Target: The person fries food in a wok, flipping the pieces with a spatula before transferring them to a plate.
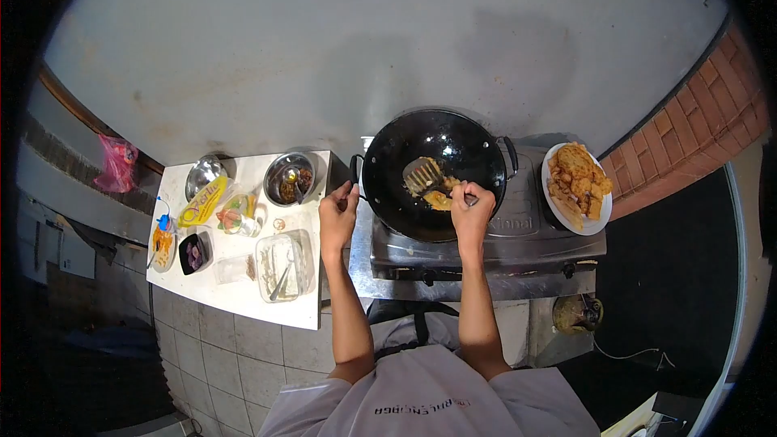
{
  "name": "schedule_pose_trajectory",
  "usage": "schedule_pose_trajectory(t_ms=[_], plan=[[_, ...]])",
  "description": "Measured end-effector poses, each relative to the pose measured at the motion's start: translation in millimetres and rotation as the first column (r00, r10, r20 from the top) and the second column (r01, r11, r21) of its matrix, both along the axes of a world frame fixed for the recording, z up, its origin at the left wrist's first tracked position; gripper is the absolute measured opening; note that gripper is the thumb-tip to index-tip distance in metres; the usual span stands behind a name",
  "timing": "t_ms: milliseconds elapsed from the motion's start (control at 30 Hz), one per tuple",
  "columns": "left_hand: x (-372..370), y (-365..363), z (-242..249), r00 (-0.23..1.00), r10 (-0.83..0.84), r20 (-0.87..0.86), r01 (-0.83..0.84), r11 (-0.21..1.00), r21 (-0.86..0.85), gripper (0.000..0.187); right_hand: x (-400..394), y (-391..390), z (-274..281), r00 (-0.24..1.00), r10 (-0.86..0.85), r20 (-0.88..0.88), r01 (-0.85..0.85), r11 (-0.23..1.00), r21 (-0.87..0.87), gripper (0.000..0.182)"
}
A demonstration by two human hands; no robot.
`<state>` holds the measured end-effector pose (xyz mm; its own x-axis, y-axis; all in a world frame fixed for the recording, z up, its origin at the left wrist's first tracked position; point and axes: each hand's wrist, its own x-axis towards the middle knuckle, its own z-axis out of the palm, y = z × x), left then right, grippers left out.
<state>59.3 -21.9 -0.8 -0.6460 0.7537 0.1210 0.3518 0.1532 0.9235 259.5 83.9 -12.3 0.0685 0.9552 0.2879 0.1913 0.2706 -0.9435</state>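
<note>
A black wok (396, 133) sits on the stove, with some oily yellow-brown food (439, 200) in its bottom. My right hand (473, 206) is closed around the handle of a slotted spatula (422, 176), whose metal head rests among the food. At the wok's left side my left hand (338, 217) has its fingers curled at the loop handle (354, 168); something dark shows between the fingers, too small to make out. To the right of the wok, a white oval plate (597, 226) holds a pile of golden fried pieces (578, 178).
On the left, a white table (299, 313) carries metal bowls (285, 163), a clear plastic container (305, 263) with a spoon, a small black bowl (193, 252) and a yellow packet (206, 202). The steel gas stove (518, 247) stands against the grey wall. A pink bag (118, 163) hangs at far left.
</note>
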Motion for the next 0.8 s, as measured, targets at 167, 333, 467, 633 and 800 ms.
schedule_pose_trajectory(t_ms=[167,333,467,633,800], plan=[[2.6,-0.2,11.1,1.0,-0.007,0.022,0.008,1.0,-0.025,0.04,-0.2,-1.4,7.2,1.0,-0.012,0.024,0.012,1.0,0.01,0.023],[1.0,0.7,7.7,1.0,-0.013,-0.001,0.013,1.0,0.007,0.04,-0.6,-0.5,7.4,0.999,-0.012,0.032,0.011,1.0,0.011,0.025],[0.5,0.8,5.4,1.0,-0.01,-0.009,0.01,1.0,0.005,0.04,-0.4,2.0,-0.2,1.0,-0.007,0.015,0.007,1.0,-0.006,0.026],[-0.3,1.4,0.9,1.0,-0.013,-0.01,0.013,1.0,0.027,0.04,0.1,2.5,-3.2,1.0,-0.003,0.005,0.003,1.0,-0.003,0.027],[3.1,-0.3,6.0,1.0,-0.008,0.004,0.008,1.0,0.006,0.04,1.0,1.9,-1.1,0.997,-0.024,0.076,0.023,1.0,0.015,0.026]])
